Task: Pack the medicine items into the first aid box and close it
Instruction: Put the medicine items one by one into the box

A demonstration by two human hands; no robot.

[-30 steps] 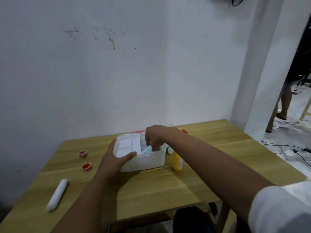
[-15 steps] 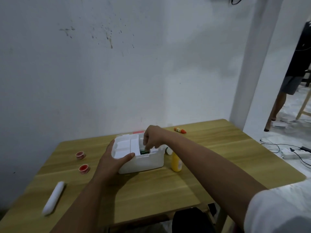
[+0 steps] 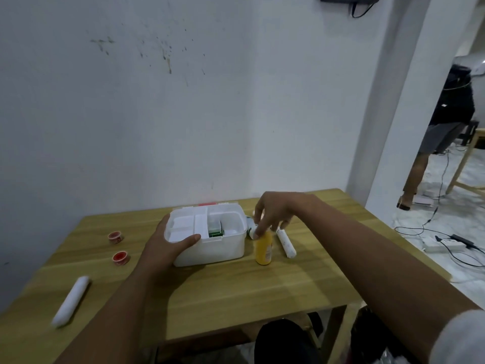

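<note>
We see a wooden table [image 3: 236,292] bearing the open white first aid box [image 3: 210,245], which holds a green pack [image 3: 215,228]. The left hand [image 3: 168,248] grips the box's near-left corner, thumb over the rim. The right hand [image 3: 275,211] hovers just right of the box, fingers spread, fingertips touching the top of the upright yellow bottle [image 3: 263,249]. One white tube [image 3: 286,243] lies beside the bottle; another white roll [image 3: 70,300] lies front-left. Two red-capped pots [image 3: 115,237] [image 3: 120,258] sit left.
</note>
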